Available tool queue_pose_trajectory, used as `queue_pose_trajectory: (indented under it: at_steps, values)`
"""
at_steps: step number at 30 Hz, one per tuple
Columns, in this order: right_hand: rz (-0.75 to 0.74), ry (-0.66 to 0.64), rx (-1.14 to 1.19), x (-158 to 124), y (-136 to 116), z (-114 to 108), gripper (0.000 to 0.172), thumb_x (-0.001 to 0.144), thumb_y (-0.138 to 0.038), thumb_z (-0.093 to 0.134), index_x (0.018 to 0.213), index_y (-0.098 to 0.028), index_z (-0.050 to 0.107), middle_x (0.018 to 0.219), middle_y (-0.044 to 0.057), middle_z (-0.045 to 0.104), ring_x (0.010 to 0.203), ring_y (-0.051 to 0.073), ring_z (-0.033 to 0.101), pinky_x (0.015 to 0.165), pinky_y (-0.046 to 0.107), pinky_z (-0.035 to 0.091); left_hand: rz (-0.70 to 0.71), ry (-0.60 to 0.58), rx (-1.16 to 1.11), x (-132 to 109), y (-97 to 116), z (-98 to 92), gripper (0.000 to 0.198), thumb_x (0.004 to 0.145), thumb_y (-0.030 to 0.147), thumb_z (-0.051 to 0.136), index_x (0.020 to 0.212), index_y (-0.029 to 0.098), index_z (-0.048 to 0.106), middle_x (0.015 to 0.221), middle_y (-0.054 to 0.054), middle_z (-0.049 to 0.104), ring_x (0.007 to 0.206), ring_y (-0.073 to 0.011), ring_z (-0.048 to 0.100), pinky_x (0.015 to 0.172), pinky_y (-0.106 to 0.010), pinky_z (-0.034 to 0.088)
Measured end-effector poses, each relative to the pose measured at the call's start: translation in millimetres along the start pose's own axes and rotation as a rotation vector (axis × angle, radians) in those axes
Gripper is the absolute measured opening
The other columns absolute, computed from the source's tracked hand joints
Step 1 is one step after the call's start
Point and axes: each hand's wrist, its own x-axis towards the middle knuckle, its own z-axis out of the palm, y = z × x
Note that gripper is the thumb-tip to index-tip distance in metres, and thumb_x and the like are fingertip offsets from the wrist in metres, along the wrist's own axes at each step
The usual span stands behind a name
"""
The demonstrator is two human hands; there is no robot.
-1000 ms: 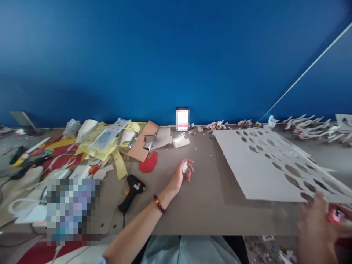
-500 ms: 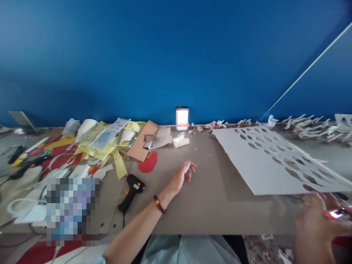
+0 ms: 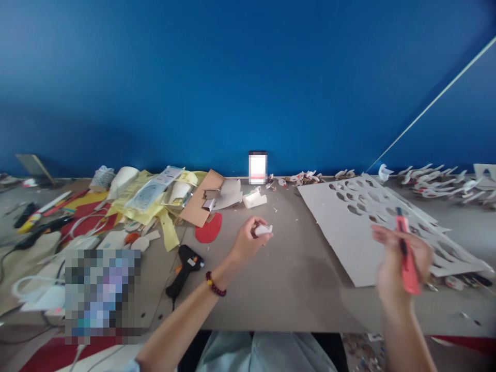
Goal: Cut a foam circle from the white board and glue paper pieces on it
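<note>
Pinched in my left hand (image 3: 251, 237) is a small white cut-out piece (image 3: 263, 230), held above the middle of the table. My right hand (image 3: 405, 258) is raised over the near part of a white sheet (image 3: 337, 227) with many oval holes. A red utility knife (image 3: 411, 271) lies in that hand, its dark tip pointing away from me; the hand is slightly blurred. Left of my left hand lie a red paper disc (image 3: 208, 228) and a black glue gun (image 3: 186, 268).
Several white bird-like cut-outs (image 3: 437, 181) line the back right. A folded brown card (image 3: 201, 199) and yellow paper (image 3: 166, 227) lie left of centre. A blurred-out screen (image 3: 258, 168) stands against the blue wall (image 3: 248, 77). Cables and a white power strip (image 3: 42, 299) crowd the left.
My right hand has moved left and up from the right edge, bringing the red utility knife over the sheet. My left hand has turned, showing the white piece. The holed sheet has shifted slightly.
</note>
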Motion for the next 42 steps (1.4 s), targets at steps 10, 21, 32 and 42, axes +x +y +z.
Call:
queue_pose_trajectory:
  at_steps: [10,21,32,42]
  values:
    - [0.208,-1.058,0.681,-24,-58,81,0.037,0.094,-0.025,0.042,0.130,-0.029,0.047,0.129,0.010,0.052,0.102,0.021,0.059,0.081,0.038,0.054,-0.161,0.056,-0.179,6,-20,-16.2,0.035,0.057,0.035,0.078,0.080,0.015,0.062,0.065,0.003,0.059,0.054,-0.0091,0.053,0.058,-0.023,0.047]
    - [0.331,-0.929,0.456,-68,-35,101,0.047,0.093,-0.027,0.042,0.140,-0.028,0.031,0.093,0.004,0.055,0.051,0.007,0.040,0.046,0.021,0.037,-0.109,0.183,-0.256,11,-33,-19.1,0.050,0.054,0.035,0.081,0.090,0.017,0.053,0.071,0.003,0.062,0.052,-0.0081,0.053,0.052,-0.022,0.046]
    - [0.333,-0.901,0.283,-73,-26,104,0.032,0.093,-0.040,0.045,0.117,-0.020,0.050,0.065,-0.002,0.051,0.056,0.012,0.049,0.053,0.024,0.041,-0.041,0.179,-0.283,9,-34,-17.6,0.034,0.062,0.035,0.078,0.082,0.015,0.059,0.075,-0.004,0.068,0.070,-0.0162,0.065,0.053,-0.021,0.046]
    - [0.705,-0.801,0.627,-67,-38,107,0.039,0.091,-0.050,0.045,0.112,-0.019,0.055,0.064,-0.004,0.048,0.050,0.011,0.048,0.046,0.024,0.047,0.059,0.428,-0.267,10,-36,-23.4,0.034,0.065,0.035,0.074,0.088,0.017,0.057,0.073,0.001,0.063,0.057,-0.0098,0.058,0.047,-0.019,0.044]
